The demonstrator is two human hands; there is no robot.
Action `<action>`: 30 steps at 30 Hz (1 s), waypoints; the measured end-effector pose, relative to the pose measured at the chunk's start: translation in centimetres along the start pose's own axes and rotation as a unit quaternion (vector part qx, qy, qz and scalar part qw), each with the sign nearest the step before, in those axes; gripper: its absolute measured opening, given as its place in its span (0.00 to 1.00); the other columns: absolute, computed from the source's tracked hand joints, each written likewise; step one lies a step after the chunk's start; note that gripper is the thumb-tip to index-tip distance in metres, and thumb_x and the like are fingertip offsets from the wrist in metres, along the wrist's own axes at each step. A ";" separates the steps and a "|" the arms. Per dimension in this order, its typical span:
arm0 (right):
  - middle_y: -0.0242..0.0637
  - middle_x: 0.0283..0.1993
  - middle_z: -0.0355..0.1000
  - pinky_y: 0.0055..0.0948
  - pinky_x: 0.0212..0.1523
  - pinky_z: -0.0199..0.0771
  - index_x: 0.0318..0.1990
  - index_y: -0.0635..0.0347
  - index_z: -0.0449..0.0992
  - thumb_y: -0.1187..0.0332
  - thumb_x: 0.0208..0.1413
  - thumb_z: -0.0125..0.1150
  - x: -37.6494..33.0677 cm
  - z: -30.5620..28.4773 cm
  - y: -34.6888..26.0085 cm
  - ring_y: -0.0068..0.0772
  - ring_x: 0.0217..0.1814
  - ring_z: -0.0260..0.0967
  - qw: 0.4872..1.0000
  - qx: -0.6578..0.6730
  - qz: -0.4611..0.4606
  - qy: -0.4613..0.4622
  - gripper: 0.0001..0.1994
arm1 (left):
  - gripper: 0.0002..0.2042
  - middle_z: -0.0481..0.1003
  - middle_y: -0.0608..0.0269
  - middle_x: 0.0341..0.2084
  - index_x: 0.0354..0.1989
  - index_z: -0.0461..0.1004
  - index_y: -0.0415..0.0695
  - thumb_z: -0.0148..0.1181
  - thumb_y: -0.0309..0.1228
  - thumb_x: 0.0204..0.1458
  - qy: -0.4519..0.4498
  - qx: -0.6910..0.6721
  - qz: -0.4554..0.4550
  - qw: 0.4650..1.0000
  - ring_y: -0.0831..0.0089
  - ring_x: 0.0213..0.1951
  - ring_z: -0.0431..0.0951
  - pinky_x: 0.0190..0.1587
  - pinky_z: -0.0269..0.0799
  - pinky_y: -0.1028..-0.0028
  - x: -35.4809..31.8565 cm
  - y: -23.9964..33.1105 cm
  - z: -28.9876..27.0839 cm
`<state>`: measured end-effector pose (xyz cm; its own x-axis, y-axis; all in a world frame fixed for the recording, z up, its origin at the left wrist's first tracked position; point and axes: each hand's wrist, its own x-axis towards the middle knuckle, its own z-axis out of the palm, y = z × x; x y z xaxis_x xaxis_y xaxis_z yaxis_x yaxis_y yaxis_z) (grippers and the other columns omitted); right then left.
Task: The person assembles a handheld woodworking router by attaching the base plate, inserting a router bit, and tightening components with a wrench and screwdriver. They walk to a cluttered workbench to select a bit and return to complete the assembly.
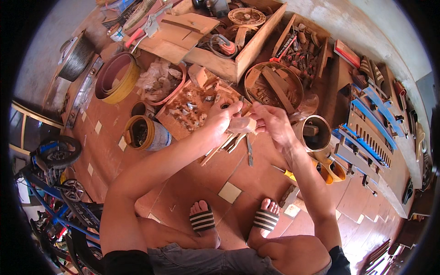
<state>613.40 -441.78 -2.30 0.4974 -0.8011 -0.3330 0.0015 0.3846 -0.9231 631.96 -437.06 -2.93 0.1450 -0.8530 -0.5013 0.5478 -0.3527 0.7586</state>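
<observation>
A small brownish block (243,125), which looks like wood, sits between my hands above a low board. My left hand (220,120) is closed around its left end, thumb pointing up. Close by on the right, my right hand (275,123) has its fingers bent and pinched together at the block's other end. What those fingertips grip, if anything, is too small to tell. Below the hands, thin wooden strips (236,143) and a flat narrow metal tool (250,152) lie on the tiled floor. The board (176,117) beyond my left hand carries scattered small metal pieces and dust.
Round tubs (275,87) of scraps, a bucket (146,133) and a wooden crate (261,43) surround the work spot. A yellow-handled screwdriver (289,174) lies under my right forearm. Blue-edged metal clamps (366,128) stand at the right. A bicycle (64,192) is at the left.
</observation>
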 end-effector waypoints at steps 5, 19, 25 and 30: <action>0.29 0.40 0.82 0.23 0.36 0.75 0.50 0.60 0.83 0.55 0.67 0.67 0.2 1.2 0.0 0.18 0.37 0.76 0.990 0.106 0.082 -0.048 0.17 | 0.08 0.79 0.62 0.36 0.42 0.69 0.48 0.64 0.30 0.65 -0.016 0.009 0.004 1.000 0.70 0.38 0.83 0.41 0.85 0.62 -0.1 0.0 1.1; 0.36 0.45 0.82 0.28 0.43 0.85 0.53 0.65 0.80 0.63 0.68 0.64 1.7 0.8 4.0 0.25 0.43 0.81 0.981 0.182 0.056 -0.043 0.15 | 0.07 0.80 0.65 0.38 0.45 0.71 0.46 0.61 0.32 0.65 -0.009 -0.042 -0.015 0.999 0.70 0.39 0.83 0.41 0.84 0.61 -0.5 -0.7 1.6; 0.41 0.44 0.82 0.31 0.39 0.78 0.46 0.65 0.79 0.58 0.71 0.53 1.9 1.1 1.5 0.31 0.39 0.79 0.982 0.159 0.062 0.076 0.17 | 0.09 0.80 0.64 0.37 0.43 0.71 0.45 0.64 0.34 0.64 0.124 0.132 0.138 0.974 0.74 0.36 0.78 0.39 0.78 0.68 2.2 -2.0 0.5; 0.45 0.35 0.81 0.40 0.40 0.78 0.49 0.71 0.73 0.56 0.72 0.49 2.3 3.9 1.3 0.36 0.37 0.80 0.982 0.060 0.005 0.181 0.21 | 0.14 0.78 0.59 0.36 0.40 0.73 0.41 0.64 0.40 0.66 0.162 0.179 0.182 0.953 0.73 0.38 0.74 0.44 0.72 0.66 1.8 -3.1 1.4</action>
<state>617.90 -441.33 -3.50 0.1568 -0.8989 -0.4091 0.1110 0.4277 -0.8971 629.38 -438.10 -5.59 0.5512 -0.8004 -0.2355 0.1052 -0.2134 0.9713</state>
